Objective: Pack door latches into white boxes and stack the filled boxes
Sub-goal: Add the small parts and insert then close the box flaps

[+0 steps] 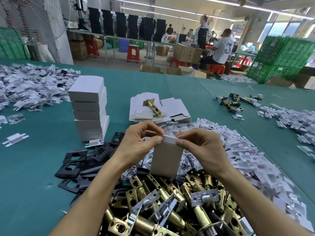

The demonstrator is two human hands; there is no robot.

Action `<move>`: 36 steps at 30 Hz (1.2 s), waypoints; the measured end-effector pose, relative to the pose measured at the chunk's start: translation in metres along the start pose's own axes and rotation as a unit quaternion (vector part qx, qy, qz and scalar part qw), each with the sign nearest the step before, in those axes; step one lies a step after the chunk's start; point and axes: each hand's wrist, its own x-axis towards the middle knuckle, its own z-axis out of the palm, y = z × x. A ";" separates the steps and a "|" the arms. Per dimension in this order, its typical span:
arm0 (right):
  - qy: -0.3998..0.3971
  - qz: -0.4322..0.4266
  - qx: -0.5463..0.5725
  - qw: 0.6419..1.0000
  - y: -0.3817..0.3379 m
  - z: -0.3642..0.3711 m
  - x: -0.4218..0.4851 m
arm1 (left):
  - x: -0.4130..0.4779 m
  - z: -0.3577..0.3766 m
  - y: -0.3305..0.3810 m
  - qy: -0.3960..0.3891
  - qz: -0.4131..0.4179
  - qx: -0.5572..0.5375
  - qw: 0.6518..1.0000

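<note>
White box [166, 159] upright, long axis vertical

What is inside the white box [166, 159] cannot be seen. The left hand [134, 145] and the right hand [202, 147] pinch its top flap, and their fingers cover both ends of the flap. The bottom of the box is partly hidden behind the pile of latches [162, 210]. That pile runs off the bottom edge, and so do both arms. The left arm covers some of the black plates [75, 160]. The small clear bags [189, 160] are too blurry to tell what they hold. A heap of white pieces [25, 86] is cut off at the left edge.
</note>
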 end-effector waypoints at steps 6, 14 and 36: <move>-0.051 -0.018 -0.046 0.997 0.003 0.000 -0.002 | -0.005 0.003 0.002 -0.075 0.013 -0.005 0.997; -0.108 -0.049 -0.160 0.980 0.009 0.003 -0.005 | -0.003 0.003 -0.004 -0.058 0.026 -0.011 0.998; 0.064 0.307 0.276 0.909 -0.034 0.036 0.037 | 0.005 0.014 0.024 0.202 -0.118 -0.035 0.972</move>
